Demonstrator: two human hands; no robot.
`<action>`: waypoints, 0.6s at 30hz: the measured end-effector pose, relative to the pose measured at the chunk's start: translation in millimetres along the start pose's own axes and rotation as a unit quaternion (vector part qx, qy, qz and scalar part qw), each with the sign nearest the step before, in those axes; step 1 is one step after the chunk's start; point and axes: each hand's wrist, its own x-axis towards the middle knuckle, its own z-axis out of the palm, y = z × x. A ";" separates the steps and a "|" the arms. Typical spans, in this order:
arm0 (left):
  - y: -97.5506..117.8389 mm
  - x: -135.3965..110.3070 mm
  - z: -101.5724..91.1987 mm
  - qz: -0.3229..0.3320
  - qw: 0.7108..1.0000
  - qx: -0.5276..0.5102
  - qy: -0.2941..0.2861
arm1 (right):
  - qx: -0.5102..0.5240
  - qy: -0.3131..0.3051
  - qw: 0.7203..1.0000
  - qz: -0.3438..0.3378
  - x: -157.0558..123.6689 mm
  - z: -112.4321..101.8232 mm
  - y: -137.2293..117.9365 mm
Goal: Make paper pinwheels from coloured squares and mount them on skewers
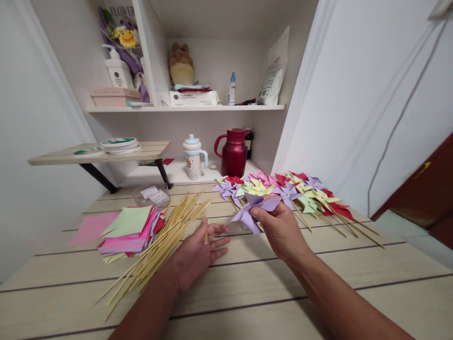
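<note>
My right hand is closed on a folded purple paper pinwheel, held just above the wooden table. My left hand rests low over the table beside a heap of thin bamboo sticks. Its fingers are stretched out, and one short stick stands pinched between them. Behind the right hand lies a pile of finished pinwheels on sticks in purple, pink, red, yellow and green.
A stack of coloured paper squares lies at the left. Behind it are a clear plastic box, a small raised wooden shelf with tape rolls, a child's cup and a red jug. White walls close in on both sides.
</note>
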 end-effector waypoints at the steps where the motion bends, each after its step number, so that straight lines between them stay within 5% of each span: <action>1: -0.2 -0.2 0.4 -0.005 1.000 0.001 -0.009 | 0.000 -0.002 1.000 0.000 -0.1 0.3 -0.5; 8: -7.9 3.3 1.3 0.025 0.996 -0.016 0.081 | -0.011 0.004 1.000 0.006 -2.2 2.6 -4.0; 15: -8.0 2.3 1.9 0.018 0.996 -0.017 0.083 | -0.005 -0.011 1.000 0.018 -2.5 2.4 -3.4; 18: -8.5 2.2 4.7 0.029 0.991 0.075 0.109 | -0.003 -0.012 1.000 0.021 -3.3 2.4 -2.8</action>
